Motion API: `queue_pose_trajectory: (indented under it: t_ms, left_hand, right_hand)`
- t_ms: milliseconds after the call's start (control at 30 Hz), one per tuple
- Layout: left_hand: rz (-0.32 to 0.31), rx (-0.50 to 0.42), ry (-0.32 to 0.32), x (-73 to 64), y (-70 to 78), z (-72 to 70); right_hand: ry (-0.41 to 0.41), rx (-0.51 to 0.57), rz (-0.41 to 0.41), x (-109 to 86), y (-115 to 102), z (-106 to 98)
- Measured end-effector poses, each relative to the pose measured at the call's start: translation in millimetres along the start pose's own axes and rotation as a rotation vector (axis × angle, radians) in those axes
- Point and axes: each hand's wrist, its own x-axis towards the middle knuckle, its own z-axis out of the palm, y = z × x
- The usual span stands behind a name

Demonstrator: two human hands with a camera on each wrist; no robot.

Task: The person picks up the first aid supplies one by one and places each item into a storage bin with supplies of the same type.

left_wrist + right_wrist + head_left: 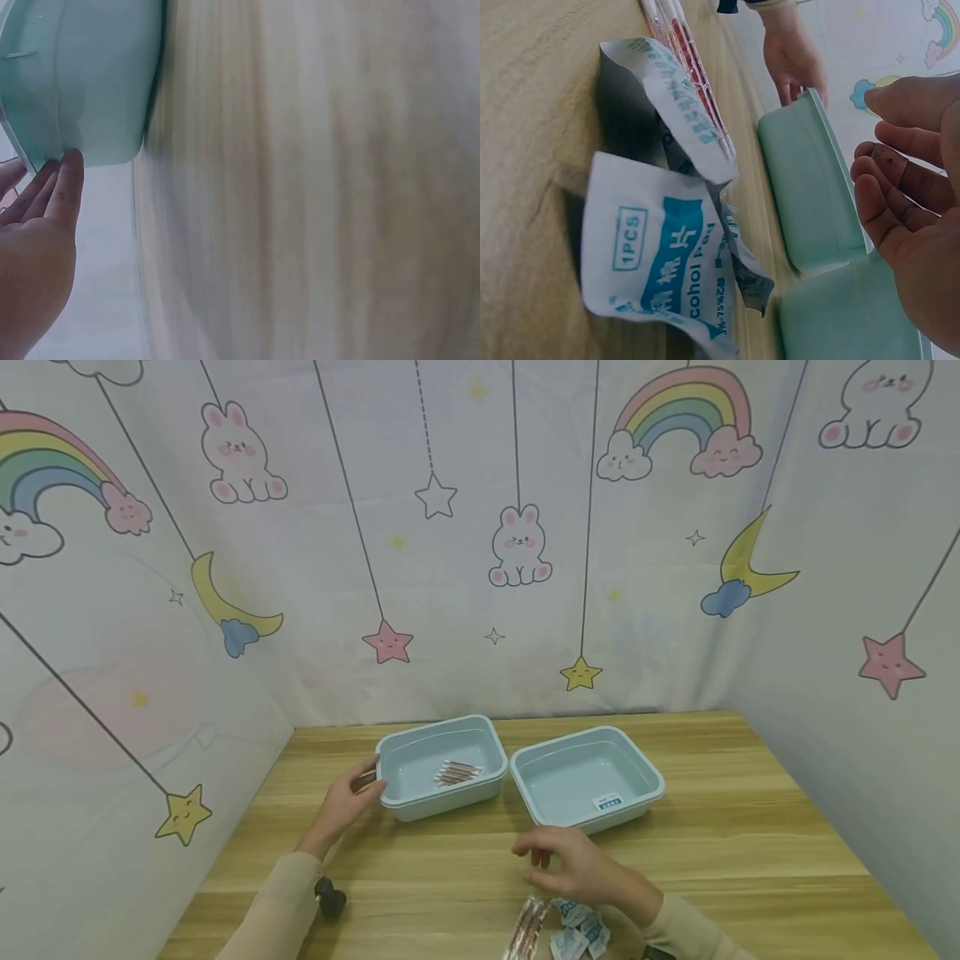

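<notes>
My left hand (pixel 348 802) is at the left end of a light blue plastic basin (pixel 442 802), its straight fingers touching the outer wall just under the rim in the left wrist view. Several brown-stemmed cotton swabs (pixel 456 772) lie in that basin. A second blue basin (pixel 570 764) holds one alcohol pad packet (pixel 607 802). In front of it my right hand (pixel 577 864) hovers with loosely bent fingers and nothing in them. Below this hand lie several alcohol pad packets (pixel 652 247) and a bundle of swabs in clear wrapping (pixel 527 928).
The two basins stand side by side on a wood-grain table (pixel 420 877). A patterned curtain (pixel 465 593) hangs behind the table and along both sides. A small black object (pixel 330 897) shows beside the left forearm.
</notes>
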Motion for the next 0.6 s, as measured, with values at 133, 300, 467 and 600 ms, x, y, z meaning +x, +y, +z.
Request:
queue_pose_trajectory:
  t_ms: [133, 300, 467, 600]
  left_hand:
    - [-0.011, 0.005, 0.001, 1.2, 0.3, 0.1]
    - [-0.014, 0.006, -0.004, 2.1, 0.5, -0.5]
    - [-0.011, 0.004, -0.005, 1.2, 0.4, -0.8]
    - [0.001, -0.002, -0.005, 1.0, -0.4, -0.8]
  right_hand:
    - [-0.01, 0.0, -0.001, -0.9, 1.5, 1.8]
    - [-0.02, -0.022, -0.012, -1.8, 1.8, 4.4]
    - [-0.035, -0.007, 0.004, -4.8, 2.2, 7.0]
    - [-0.03, 0.002, 0.001, -6.8, 3.5, 8.7]
